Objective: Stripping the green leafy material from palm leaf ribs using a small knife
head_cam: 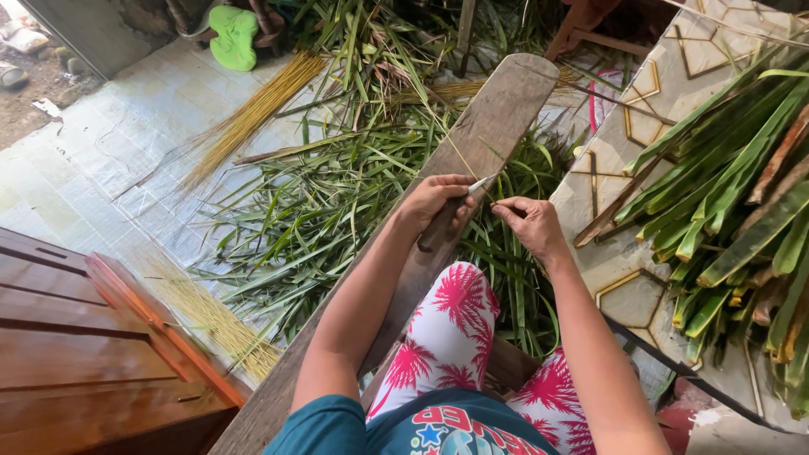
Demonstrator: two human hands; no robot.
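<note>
From the head view, the left hand [438, 202] has its grip wrapped around a knife [459, 202], blade pointing right, above a long wooden plank [497, 109] that slants from near left to far right. The right hand [529, 226], just beside it, pinches a thin leaf rib [455, 143] that crosses the blade and runs far-left. Green leaf strips [320, 211] cover the floor left; a stack of palm leaves [742, 211] lies right.

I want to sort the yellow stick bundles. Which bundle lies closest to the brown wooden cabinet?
The lower yellow stick bundle, lying right beside the wooden cabinet. The other bundle lies far up, near the green object.
</note>
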